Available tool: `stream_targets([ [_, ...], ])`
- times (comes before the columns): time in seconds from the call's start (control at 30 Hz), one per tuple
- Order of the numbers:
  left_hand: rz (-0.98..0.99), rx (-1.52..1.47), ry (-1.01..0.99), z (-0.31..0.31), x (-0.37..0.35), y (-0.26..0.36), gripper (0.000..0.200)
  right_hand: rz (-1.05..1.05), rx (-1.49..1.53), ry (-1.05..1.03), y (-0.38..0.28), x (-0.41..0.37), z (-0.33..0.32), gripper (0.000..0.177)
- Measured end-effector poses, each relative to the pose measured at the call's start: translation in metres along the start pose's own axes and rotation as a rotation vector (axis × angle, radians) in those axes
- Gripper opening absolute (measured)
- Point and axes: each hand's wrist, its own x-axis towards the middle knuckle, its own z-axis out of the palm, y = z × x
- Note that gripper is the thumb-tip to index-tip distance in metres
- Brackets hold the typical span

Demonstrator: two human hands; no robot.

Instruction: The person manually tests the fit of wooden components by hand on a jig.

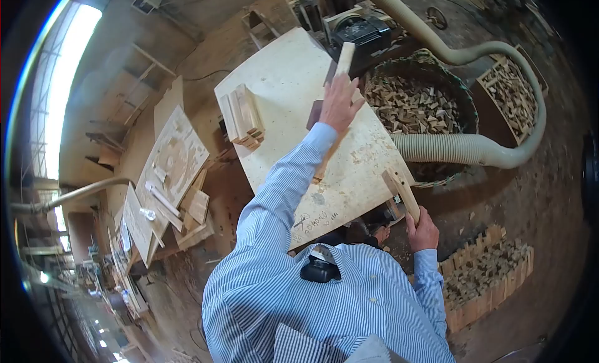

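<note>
While the left hand is covering the middle of a pale wooden strip, its palm is hiding how the fingers are meeting the wood, so whether they are gripping or only pressing cannot be told; the thumb is spreading away to the side. The strip's far end is showing beyond that hand, pointing toward a black machine, whose lower parts are hard to make out. A darker wooden piece is showing just beside the left wrist, partly hidden by the hand and sleeve. The right hand is clenching the near end of a wooden bar, its fingers concealing that end, while the other end is reaching over the edge of the pale tabletop. The forearm is blocking part of the tabletop, where a stack of wooden pieces is lying to the left of the strip, well apart from both hands. To the right of the left hand, a basket is holding wood offcuts, and a ribbed hose is crossing it, hiding some of them. Below the tabletop's near edge, dark shapes are remaining too obscure to identify.
</note>
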Motion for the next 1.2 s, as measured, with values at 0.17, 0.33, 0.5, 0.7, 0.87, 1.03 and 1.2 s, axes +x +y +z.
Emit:
stream_targets([
  [0.17,-0.286,0.478,0.078,-0.084,-0.086,-0.061,0.069,-0.026,-0.011,-0.001,0.015,-0.011,-0.005,0.041],
  [0.33,-0.726,0.737,-0.048,-0.133,-0.130,-0.107,0.082,-0.025,-0.013,-0.018,0.033,-0.016,-0.008,0.043],
  [0.5,-0.665,0.822,-0.070,-0.106,-0.149,-0.124,0.072,-0.006,-0.049,-0.023,0.033,-0.020,-0.010,0.048],
  [0.7,-0.620,0.739,0.059,-0.103,-0.144,-0.117,0.054,-0.007,-0.043,-0.012,0.039,-0.019,-0.012,0.049],
  [0.87,-0.531,0.568,0.195,-0.102,-0.141,-0.109,0.045,-0.022,-0.048,0.006,0.053,-0.023,-0.012,0.049],
  [1.03,-0.498,0.377,0.258,-0.089,-0.134,-0.097,0.049,-0.029,-0.040,0.056,0.065,-0.020,-0.008,0.048],
  [1.2,-0.462,-0.022,0.283,-0.061,-0.100,-0.064,0.054,-0.054,-0.082,0.081,0.065,-0.017,-0.002,0.044],
])
